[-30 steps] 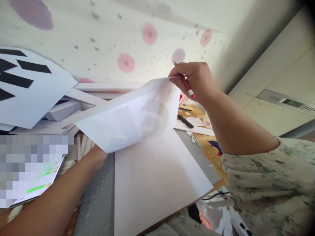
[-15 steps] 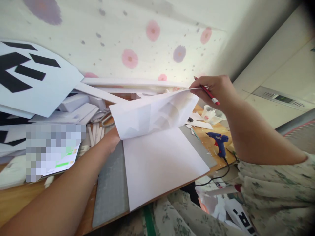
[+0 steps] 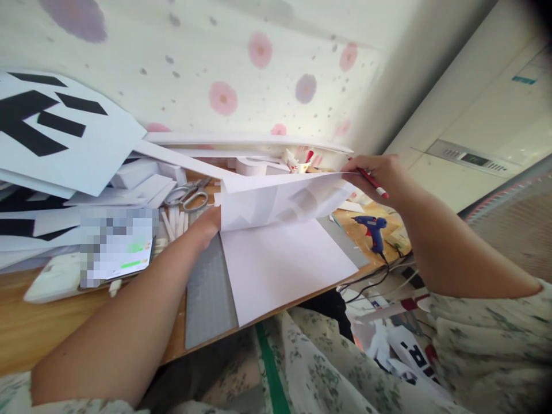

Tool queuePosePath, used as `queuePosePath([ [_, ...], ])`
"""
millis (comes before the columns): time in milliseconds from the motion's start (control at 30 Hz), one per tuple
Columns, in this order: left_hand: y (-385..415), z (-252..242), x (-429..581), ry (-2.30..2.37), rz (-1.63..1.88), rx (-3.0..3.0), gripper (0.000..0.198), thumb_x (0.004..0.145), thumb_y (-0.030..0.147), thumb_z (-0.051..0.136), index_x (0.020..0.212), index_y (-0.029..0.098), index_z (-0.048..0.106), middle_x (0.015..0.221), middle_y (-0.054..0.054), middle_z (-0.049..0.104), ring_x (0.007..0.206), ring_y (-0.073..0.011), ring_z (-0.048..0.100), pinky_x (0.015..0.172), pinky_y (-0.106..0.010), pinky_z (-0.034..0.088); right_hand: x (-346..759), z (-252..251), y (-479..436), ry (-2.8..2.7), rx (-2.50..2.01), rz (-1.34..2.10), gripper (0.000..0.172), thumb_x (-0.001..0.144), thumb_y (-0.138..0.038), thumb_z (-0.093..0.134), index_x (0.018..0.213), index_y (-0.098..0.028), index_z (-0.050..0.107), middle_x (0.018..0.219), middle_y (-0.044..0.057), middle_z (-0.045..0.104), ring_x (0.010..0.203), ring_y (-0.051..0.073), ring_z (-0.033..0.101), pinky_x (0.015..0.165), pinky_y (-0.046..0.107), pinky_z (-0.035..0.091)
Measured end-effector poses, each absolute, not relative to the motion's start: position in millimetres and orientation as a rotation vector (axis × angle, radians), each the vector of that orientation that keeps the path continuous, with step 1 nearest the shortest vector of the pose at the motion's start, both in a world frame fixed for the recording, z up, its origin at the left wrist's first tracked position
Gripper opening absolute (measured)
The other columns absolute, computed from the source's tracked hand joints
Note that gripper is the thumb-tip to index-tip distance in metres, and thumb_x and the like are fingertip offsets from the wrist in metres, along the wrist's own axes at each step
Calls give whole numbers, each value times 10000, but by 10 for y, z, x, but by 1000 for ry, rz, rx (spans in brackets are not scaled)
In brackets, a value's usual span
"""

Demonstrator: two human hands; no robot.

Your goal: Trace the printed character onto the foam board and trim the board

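My right hand [image 3: 376, 175] is closed on a red pencil [image 3: 373, 182] and pinches the far corner of a thin white paper sheet [image 3: 280, 198], holding it lifted and bowed. My left hand [image 3: 207, 224] grips the sheet's near left corner, its fingers mostly hidden behind the paper. Beneath the lifted sheet a white board [image 3: 282, 264] lies flat on a grey cutting mat [image 3: 209, 299] on the wooden table [image 3: 26, 333].
Scissors [image 3: 190, 195] and white strips lie behind my left hand. A phone [image 3: 116, 253] rests at the left beside stacked white boards with black shapes [image 3: 56, 138]. A blue glue gun [image 3: 373, 230] with its cable sits at the table's right edge. A fan grille [image 3: 517, 230] stands right.
The lifted sheet has come down and flattened toward the board as my right hand moved lower and to the right. The view has pulled back, which brings the scissors and glue gun into sight.
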State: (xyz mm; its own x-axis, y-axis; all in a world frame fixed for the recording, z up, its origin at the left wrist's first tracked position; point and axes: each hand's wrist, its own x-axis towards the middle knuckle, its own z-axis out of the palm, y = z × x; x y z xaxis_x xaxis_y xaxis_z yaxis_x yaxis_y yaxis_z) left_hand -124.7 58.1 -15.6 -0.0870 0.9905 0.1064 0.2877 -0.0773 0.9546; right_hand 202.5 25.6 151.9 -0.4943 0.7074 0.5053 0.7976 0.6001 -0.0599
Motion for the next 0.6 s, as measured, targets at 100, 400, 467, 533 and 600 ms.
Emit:
queuePosePath([
  [100, 573, -165, -1251, 1332, 1137, 1435, 364, 883, 451, 517, 1045, 141, 618, 1031, -57, 651, 920, -214, 624, 822, -414, 504, 2095, 1461, 196, -2344, -1243, -260, 97, 837, -276, 562, 790, -236, 636, 585, -25, 520, 476, 101, 386, 511, 267, 344],
  [400, 614, -212, -1281, 1197, 1112, 1434, 368, 884, 440, 518, 1079, 137, 594, 1084, -60, 617, 963, -235, 600, 834, -428, 495, 2203, 1449, 90, -2358, -1256, -278, 140, 829, -278, 540, 825, -184, 644, 611, -20, 541, 511, 96, 412, 525, 247, 352],
  [467, 634, -239, -1298, 1208, 1110, 1436, 373, 882, 442, 519, 1084, 138, 594, 1093, -57, 615, 974, -243, 596, 851, -438, 485, 2202, 1454, 76, -2364, -1264, -286, 130, 828, -271, 541, 820, -188, 641, 601, -26, 530, 500, 92, 397, 525, 245, 348],
  [533, 644, -254, -1312, 1219, 1111, 1441, 381, 882, 451, 516, 1084, 138, 596, 1097, -56, 616, 982, -249, 594, 864, -446, 476, 2199, 1456, 66, -2371, -1274, -286, 121, 830, -265, 541, 810, -193, 636, 590, -31, 516, 488, 89, 378, 526, 246, 345],
  [600, 639, -243, -1316, 1231, 1110, 1445, 386, 881, 456, 514, 1083, 138, 598, 1101, -59, 620, 990, -249, 594, 873, -449, 471, 2198, 1457, 55, -2375, -1277, -265, 125, 836, -267, 534, 801, -195, 630, 592, -29, 513, 491, 91, 374, 524, 247, 342],
])
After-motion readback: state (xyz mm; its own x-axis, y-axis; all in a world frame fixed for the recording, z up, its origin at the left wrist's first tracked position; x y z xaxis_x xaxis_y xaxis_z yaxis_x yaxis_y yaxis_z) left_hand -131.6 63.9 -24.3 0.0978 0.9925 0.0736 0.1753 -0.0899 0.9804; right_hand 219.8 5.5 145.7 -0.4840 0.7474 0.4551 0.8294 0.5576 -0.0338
